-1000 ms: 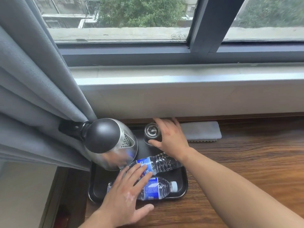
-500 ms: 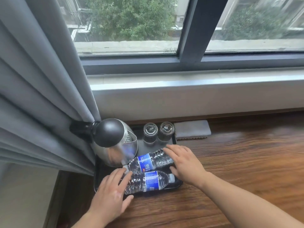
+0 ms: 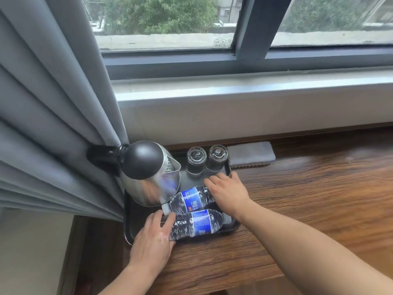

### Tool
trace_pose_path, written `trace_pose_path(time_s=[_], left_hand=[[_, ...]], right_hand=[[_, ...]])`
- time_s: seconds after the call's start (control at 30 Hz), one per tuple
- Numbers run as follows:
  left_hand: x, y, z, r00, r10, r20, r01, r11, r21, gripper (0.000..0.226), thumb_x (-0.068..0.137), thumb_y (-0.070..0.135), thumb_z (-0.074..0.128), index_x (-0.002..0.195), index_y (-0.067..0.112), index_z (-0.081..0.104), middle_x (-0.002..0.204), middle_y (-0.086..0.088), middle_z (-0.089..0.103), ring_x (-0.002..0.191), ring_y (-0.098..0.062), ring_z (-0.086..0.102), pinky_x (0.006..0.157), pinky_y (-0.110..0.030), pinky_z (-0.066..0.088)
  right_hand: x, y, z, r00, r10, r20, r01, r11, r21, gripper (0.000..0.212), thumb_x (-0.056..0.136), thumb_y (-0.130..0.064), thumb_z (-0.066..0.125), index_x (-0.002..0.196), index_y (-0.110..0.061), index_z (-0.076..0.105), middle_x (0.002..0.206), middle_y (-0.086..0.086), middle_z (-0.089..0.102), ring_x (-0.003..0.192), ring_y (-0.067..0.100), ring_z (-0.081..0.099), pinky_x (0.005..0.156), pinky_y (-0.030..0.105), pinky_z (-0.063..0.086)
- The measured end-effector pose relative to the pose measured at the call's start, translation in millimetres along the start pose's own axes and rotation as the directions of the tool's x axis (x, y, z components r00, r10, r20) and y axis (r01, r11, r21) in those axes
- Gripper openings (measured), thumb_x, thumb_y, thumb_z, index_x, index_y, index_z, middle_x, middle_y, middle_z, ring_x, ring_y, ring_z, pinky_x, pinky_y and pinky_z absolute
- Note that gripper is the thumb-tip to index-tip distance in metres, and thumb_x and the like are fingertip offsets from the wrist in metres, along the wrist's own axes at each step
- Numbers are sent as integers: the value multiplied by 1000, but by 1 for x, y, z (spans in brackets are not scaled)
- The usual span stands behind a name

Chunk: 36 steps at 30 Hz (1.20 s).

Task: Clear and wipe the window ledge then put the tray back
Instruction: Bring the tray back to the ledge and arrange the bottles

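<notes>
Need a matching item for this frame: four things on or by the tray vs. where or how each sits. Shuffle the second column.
1 kettle
2 glasses
3 water bottles
4 cloth

A folded on the wooden ledge, off the tray
B lying on their sides
C side by side at the tray's far edge
D next to the curtain

Pairs: 1-D, 2-C, 3-B, 4-A

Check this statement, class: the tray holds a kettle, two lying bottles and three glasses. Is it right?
Wrong in one point: the head view shows two glasses, not three. The tray does hold the kettle and two lying bottles.
</notes>
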State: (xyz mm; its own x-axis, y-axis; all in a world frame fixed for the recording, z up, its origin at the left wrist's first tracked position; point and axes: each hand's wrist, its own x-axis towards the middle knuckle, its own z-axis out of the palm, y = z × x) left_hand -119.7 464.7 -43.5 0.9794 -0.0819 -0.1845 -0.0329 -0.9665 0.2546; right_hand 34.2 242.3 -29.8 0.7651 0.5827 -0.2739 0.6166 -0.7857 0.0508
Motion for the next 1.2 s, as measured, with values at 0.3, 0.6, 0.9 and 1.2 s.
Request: trace_pose_path(time_s=[0.3,0.6,0.9,1.2], left_hand=[[-3,-21,3,995,65,-71,-71,995,-76,90,41,30,100,120,26,56,105,5,65,98,-22,65,45,-38,58],[-29,-60,-1,976,76,-205,-146,925,-351,82,51,10,97,125,23,65,122,10,67,110,-10,63,97,-22,46],[-20,-7,-12,955,-134,-265,-88,725,-683,58,66,37,86,121,29,68,118,16,69,111,-4,64,98,-24,47],[6,48,10,940,-307,-148,12,463,-886,71,68,63,82,129,34,61,120,13,72,115,-8,66,103,-41,51]], right_hand=[[-16,-9,-14,994,88,-64,-89,996,-11,21,87,-11,61,106,-18,61,102,0,67,98,26,64,78,43,47],[-69,16,-29,946,323,-17,-314,930,193,61,79,-45,76,133,-36,49,127,-17,63,118,15,59,84,38,53],[-94,21,-11,879,466,-105,-312,726,612,74,67,-53,85,134,-50,55,117,-22,70,107,9,64,86,34,53],[-96,18,27,882,420,-214,-23,493,870,56,60,-29,98,107,-38,69,105,-16,68,101,-2,62,83,5,41]])
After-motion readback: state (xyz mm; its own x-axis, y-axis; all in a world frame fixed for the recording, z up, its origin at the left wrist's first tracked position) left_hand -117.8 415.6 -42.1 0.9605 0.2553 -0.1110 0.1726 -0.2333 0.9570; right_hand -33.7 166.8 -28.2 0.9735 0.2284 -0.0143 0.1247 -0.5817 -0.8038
